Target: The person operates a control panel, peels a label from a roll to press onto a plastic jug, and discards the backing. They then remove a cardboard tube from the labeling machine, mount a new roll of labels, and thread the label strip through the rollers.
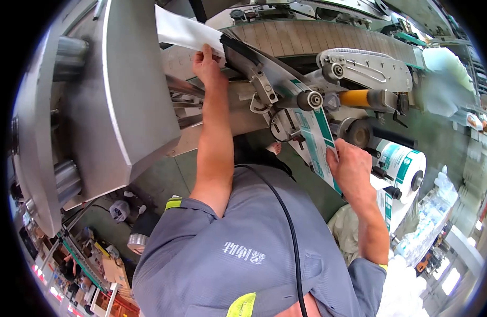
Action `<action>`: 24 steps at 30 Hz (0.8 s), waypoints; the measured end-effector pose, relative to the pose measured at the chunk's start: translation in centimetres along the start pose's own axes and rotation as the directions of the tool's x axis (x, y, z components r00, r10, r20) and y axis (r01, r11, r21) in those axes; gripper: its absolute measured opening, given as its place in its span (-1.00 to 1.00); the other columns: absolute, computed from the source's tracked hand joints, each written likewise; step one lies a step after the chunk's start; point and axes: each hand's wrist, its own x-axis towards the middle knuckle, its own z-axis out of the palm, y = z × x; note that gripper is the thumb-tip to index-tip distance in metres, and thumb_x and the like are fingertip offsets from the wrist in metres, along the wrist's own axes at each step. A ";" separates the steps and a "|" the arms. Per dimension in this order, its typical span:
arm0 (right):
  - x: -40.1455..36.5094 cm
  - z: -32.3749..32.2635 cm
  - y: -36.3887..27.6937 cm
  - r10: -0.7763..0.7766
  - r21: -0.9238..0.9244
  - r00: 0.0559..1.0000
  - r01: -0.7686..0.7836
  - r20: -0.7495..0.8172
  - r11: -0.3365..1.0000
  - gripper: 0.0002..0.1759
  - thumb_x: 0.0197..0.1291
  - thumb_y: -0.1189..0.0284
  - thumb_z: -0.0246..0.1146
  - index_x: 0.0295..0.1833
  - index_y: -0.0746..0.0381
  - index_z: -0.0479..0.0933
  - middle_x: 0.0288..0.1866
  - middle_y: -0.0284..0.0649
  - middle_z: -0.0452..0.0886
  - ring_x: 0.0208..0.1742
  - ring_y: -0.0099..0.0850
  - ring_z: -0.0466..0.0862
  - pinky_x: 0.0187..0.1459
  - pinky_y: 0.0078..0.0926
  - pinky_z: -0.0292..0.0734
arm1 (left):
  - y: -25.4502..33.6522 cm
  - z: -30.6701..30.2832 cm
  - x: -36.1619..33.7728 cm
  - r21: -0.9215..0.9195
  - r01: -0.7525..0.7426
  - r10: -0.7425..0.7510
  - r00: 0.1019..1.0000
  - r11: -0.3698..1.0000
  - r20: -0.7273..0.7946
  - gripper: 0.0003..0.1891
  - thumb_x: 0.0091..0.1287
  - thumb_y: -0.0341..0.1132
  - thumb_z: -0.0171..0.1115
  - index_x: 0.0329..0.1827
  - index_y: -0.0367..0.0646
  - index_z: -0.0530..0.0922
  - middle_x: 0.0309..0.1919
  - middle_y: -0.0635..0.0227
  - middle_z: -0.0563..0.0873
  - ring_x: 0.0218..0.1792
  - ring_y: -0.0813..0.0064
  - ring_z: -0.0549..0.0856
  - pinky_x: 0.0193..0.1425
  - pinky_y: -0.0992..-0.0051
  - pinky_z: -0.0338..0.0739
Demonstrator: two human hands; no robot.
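Note:
A printed green-and-white film strip runs slanting through the rollers of a machine. My right hand is closed on the strip's right edge, thumb on the near face, the fingertips behind it partly hidden. Up at the left, my left hand pinches the lower edge of a white film, beside a black guide plate. A metal roller end presses close to the printed strip between my two hands. Right of my right hand sits a roll of the printed film.
A large steel housing stands close by my left arm. Behind the strip runs a slatted conveyor. A yellow-orange cylinder juts out at the right. Clear plastic wrapping lies at the lower right. A black cable hangs over my shirt.

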 end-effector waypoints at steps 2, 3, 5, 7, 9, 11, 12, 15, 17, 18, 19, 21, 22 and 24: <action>0.6 -0.1 -0.2 -0.003 -0.015 1.000 0.003 0.014 1.000 -0.77 0.27 0.35 0.37 -0.33 0.24 0.53 -0.45 -0.01 0.68 -0.35 0.03 0.72 -0.29 -0.02 0.58 | 0.1 0.2 0.4 0.005 -0.013 0.013 1.000 1.000 -0.024 -0.88 0.54 -0.31 0.34 -0.02 -0.14 0.66 -0.28 0.49 0.71 -0.34 0.61 0.61 -0.27 0.53 0.49; 0.8 -0.1 -0.3 0.007 -0.038 0.999 -0.005 0.034 0.999 -0.77 0.28 0.34 0.36 -0.33 0.24 0.52 -0.45 -0.01 0.68 -0.35 0.03 0.72 -0.29 -0.02 0.58 | 0.0 0.3 0.5 0.008 -0.009 0.010 0.999 1.000 -0.048 -0.87 0.55 -0.30 0.33 -0.01 -0.16 0.65 -0.24 0.46 0.73 -0.30 0.58 0.65 -0.25 0.52 0.53; 1.3 -0.4 -0.7 -0.005 -0.038 0.999 0.007 0.037 0.999 -0.75 0.30 0.33 0.36 -0.34 0.24 0.52 -0.45 -0.01 0.68 -0.35 0.03 0.72 -0.29 -0.01 0.58 | -0.3 0.8 1.0 -0.030 -0.024 0.022 0.997 0.999 -0.075 -0.87 0.56 -0.31 0.32 -0.01 -0.17 0.65 -0.21 0.43 0.74 -0.27 0.56 0.67 -0.23 0.52 0.55; 1.9 -0.6 -1.1 -0.018 -0.039 0.999 0.020 0.042 0.999 -0.74 0.31 0.32 0.35 -0.34 0.24 0.51 -0.46 -0.01 0.67 -0.36 0.03 0.72 -0.28 -0.01 0.57 | -0.8 0.8 2.0 -0.067 -0.049 0.041 0.993 0.997 -0.115 -0.87 0.57 -0.33 0.29 -0.01 -0.21 0.64 -0.14 0.34 0.76 -0.18 0.48 0.72 -0.17 0.47 0.62; 2.6 -0.5 -1.3 -0.036 -0.059 0.998 0.039 0.043 0.998 -0.74 0.33 0.31 0.35 -0.33 0.24 0.51 -0.47 -0.03 0.66 -0.37 0.02 0.71 -0.29 -0.02 0.57 | -1.1 1.2 3.0 -0.101 -0.101 0.088 0.988 0.990 -0.124 -0.87 0.57 -0.33 0.29 -0.04 -0.23 0.63 -0.16 0.33 0.76 -0.19 0.50 0.71 -0.16 0.43 0.64; 3.3 -0.4 -1.6 -0.045 -0.052 0.998 0.048 0.043 0.998 -0.73 0.33 0.30 0.35 -0.32 0.23 0.50 -0.47 -0.04 0.66 -0.37 0.02 0.71 -0.29 -0.02 0.56 | -0.9 1.4 3.8 -0.136 -0.151 0.133 0.982 0.979 -0.136 -0.86 0.58 -0.34 0.29 -0.07 -0.25 0.61 -0.17 0.33 0.76 -0.20 0.51 0.71 -0.14 0.38 0.66; 3.7 -0.4 -1.7 -0.048 -0.049 0.998 0.050 0.044 0.998 -0.72 0.34 0.29 0.35 -0.31 0.23 0.50 -0.47 -0.05 0.66 -0.37 0.01 0.70 -0.29 -0.02 0.55 | -0.6 1.6 4.2 -0.158 -0.123 0.097 0.982 0.980 -0.163 -0.86 0.58 -0.33 0.27 -0.06 -0.24 0.60 -0.18 0.31 0.76 -0.20 0.47 0.72 -0.12 0.37 0.68; 5.0 -0.5 -2.2 -0.060 -0.015 0.997 0.061 0.053 0.998 -0.71 0.35 0.26 0.36 -0.31 0.23 0.50 -0.46 -0.06 0.65 -0.36 0.01 0.70 -0.28 -0.03 0.54 | -0.5 1.8 5.5 -0.245 -0.060 0.003 0.974 0.968 -0.225 -0.87 0.60 -0.33 0.21 -0.02 -0.21 0.55 -0.17 0.27 0.75 -0.21 0.34 0.76 -0.08 0.26 0.73; 5.6 -0.6 -2.6 -0.064 0.004 0.996 0.064 0.068 0.998 -0.70 0.35 0.26 0.36 -0.31 0.23 0.51 -0.45 -0.06 0.65 -0.36 0.00 0.70 -0.28 -0.03 0.53 | -1.2 1.9 6.9 -0.248 -0.036 -0.024 0.971 0.968 -0.238 -0.88 0.59 -0.33 0.21 -0.02 -0.21 0.55 -0.16 0.27 0.74 -0.19 0.33 0.76 -0.09 0.26 0.72; 5.8 -0.7 -2.7 -0.059 0.023 0.995 0.057 0.080 0.998 -0.70 0.35 0.25 0.36 -0.30 0.23 0.51 -0.45 -0.06 0.65 -0.35 0.00 0.70 -0.27 -0.03 0.53 | -1.1 2.3 7.1 -0.252 -0.006 -0.057 0.969 0.968 -0.242 -0.88 0.59 -0.33 0.21 -0.01 -0.20 0.55 -0.15 0.27 0.73 -0.18 0.32 0.75 -0.10 0.25 0.72; 5.8 -1.0 -2.7 -0.059 0.027 0.995 0.057 0.082 0.998 -0.70 0.35 0.25 0.36 -0.30 0.23 0.51 -0.45 -0.06 0.65 -0.35 0.00 0.70 -0.27 -0.03 0.53 | -0.1 3.1 6.0 -0.212 0.083 -0.143 0.947 0.974 -0.288 -0.83 0.58 -0.29 0.23 0.04 -0.21 0.56 -0.17 0.30 0.73 -0.13 0.35 0.74 -0.10 0.33 0.69; 5.1 -1.8 -2.7 -0.068 0.097 0.993 0.059 0.100 0.994 -0.69 0.34 0.25 0.37 -0.32 0.23 0.51 -0.45 -0.07 0.65 -0.35 0.00 0.69 -0.27 -0.03 0.53 | -2.8 0.2 6.8 -0.275 0.152 -0.197 0.970 0.949 -0.142 -0.79 0.57 -0.25 0.25 0.07 -0.20 0.54 -0.12 0.25 0.72 -0.21 0.33 0.72 -0.13 0.28 0.69; 4.8 -1.9 -2.5 -0.070 0.106 0.992 0.059 0.103 0.993 -0.69 0.34 0.25 0.37 -0.32 0.23 0.51 -0.45 -0.07 0.65 -0.35 0.00 0.69 -0.27 -0.03 0.53 | -3.0 -0.4 6.8 -0.336 0.224 -0.234 0.972 0.915 0.012 -0.75 0.56 -0.22 0.27 0.09 -0.19 0.52 -0.08 0.19 0.71 -0.28 0.30 0.70 -0.16 0.23 0.69; 4.2 -2.0 -1.8 -0.050 0.107 0.983 0.031 0.177 0.994 -0.69 0.31 0.26 0.38 -0.34 0.23 0.51 -0.45 -0.06 0.65 -0.36 0.00 0.69 -0.29 -0.04 0.52 | -2.4 -2.4 4.1 -0.102 0.320 -0.301 0.939 0.942 0.167 -0.72 0.55 -0.17 0.28 0.09 -0.18 0.53 -0.09 0.22 0.71 -0.25 0.31 0.71 -0.06 0.21 0.69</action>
